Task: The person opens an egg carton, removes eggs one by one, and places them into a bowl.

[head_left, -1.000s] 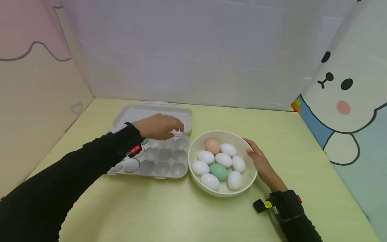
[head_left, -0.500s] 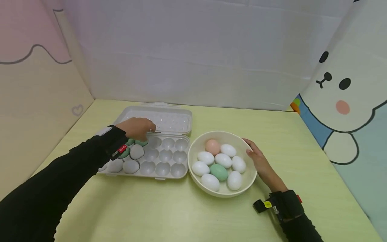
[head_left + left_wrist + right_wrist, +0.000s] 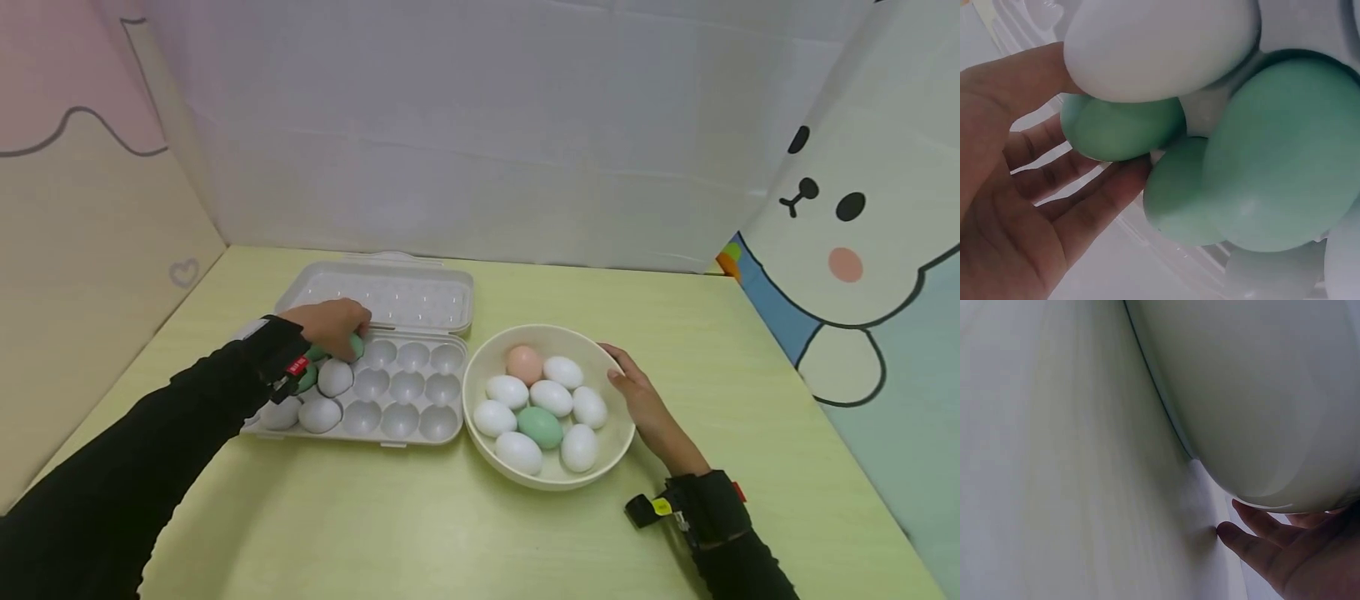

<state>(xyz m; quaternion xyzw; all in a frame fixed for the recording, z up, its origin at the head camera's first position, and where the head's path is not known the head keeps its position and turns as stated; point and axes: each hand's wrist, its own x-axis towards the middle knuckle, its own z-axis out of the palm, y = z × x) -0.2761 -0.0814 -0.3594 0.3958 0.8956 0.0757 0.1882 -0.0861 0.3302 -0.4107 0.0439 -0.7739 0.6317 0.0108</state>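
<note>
My left hand [image 3: 330, 325] reaches into the back row of the grey egg carton [image 3: 424, 426]. Thumb and fingers pinch a green egg [image 3: 1119, 128], which sits lower than a white egg [image 3: 1160, 47] in the left wrist view. More green eggs [image 3: 1285, 156] and white eggs fill the carton's left part, some of them behind the hand and sleeve. My right hand [image 3: 648, 408] grips the right side of a cream bowl [image 3: 483, 371], thumb at the rim and fingers outside. Inside lie several white eggs [image 3: 552, 398], a pink egg [image 3: 524, 364] and a green egg [image 3: 540, 427].
The carton's lid [image 3: 423, 300] lies folded back behind its cups. Bowl and carton stand side by side, nearly touching, on a pale yellow-green table [image 3: 360, 525]. A white wall sheet [image 3: 480, 150] closes off the back, with printed panels at both sides.
My left hand has moved left from above the carton's middle, then lowered and closed its fingers on the green egg in the back row. My right hand has stayed on the bowl.
</note>
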